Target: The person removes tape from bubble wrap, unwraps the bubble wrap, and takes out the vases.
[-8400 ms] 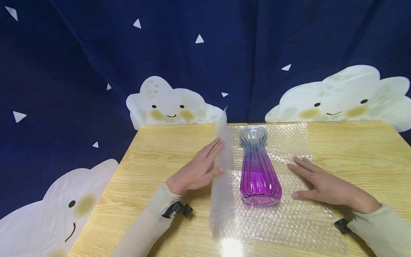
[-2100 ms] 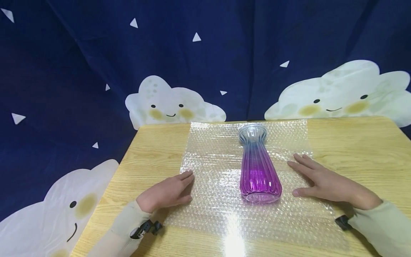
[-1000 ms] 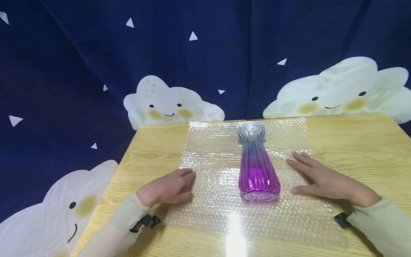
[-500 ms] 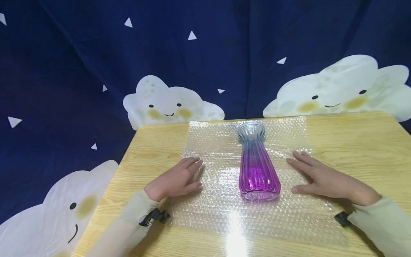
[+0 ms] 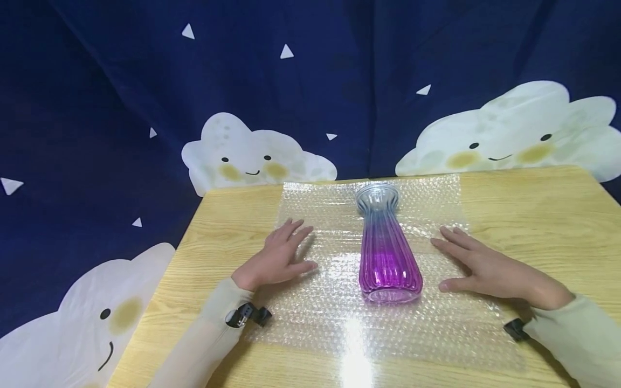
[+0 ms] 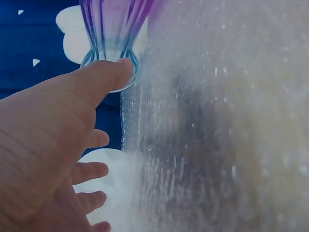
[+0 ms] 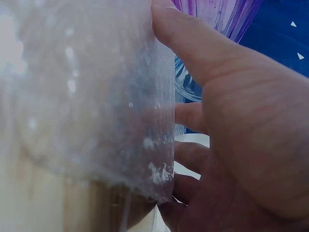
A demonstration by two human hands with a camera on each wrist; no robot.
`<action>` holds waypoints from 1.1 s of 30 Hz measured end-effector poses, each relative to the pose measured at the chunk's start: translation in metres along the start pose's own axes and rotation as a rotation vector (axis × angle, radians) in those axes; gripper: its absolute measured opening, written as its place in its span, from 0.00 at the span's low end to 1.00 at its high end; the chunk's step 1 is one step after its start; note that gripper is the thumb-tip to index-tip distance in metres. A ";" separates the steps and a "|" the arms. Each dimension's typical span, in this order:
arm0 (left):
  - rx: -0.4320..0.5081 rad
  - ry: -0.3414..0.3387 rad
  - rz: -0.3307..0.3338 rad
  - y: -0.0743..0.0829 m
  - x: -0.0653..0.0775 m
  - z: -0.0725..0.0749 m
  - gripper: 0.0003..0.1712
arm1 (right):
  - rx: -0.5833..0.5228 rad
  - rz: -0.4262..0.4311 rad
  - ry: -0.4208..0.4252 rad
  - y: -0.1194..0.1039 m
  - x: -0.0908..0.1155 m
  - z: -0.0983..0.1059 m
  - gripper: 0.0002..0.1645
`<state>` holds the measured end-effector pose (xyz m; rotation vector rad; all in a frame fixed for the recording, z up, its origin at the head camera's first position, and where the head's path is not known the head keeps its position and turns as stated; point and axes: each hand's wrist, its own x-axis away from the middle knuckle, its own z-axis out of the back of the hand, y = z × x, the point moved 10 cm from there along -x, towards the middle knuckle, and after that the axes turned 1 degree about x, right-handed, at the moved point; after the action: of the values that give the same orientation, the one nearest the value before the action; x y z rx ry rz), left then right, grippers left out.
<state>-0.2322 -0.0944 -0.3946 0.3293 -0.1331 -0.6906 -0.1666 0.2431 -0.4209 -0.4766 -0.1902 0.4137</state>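
Observation:
A ribbed glass vase [image 5: 390, 253], clear blue at the mouth and purple toward the base, lies on its side on a flat sheet of bubble wrap [image 5: 335, 318]. Its mouth points to the far side of the table. My left hand [image 5: 276, 257] spreads over the left part of the sheet, thumb toward the vase and apart from it. On the other side, my right hand [image 5: 495, 272] rests with fingers extended on the sheet's right part. The right wrist view shows those fingertips right at the bubble wrap [image 7: 96, 106]. Neither hand holds anything.
The wooden table [image 5: 548, 226] carries the sheet, which reaches its far edge. Behind hangs a dark blue curtain [image 5: 339, 81] printed with smiling clouds and small white triangles. A bright glare spot [image 5: 356, 366] shines near the sheet's front edge.
The raised left part of the bubble wrap has been laid flat. My left hand drew back to the left, then moved forward and right over the sheet. Vase and right hand stayed in place.

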 end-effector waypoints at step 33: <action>0.144 -0.037 0.111 -0.019 -0.021 -0.033 0.54 | -0.034 -0.021 -0.009 0.002 0.000 -0.001 0.56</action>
<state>-0.2525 -0.0864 -0.4326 0.4434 -0.2356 -0.5785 -0.1669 0.2441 -0.4223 -0.5057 -0.2109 0.3931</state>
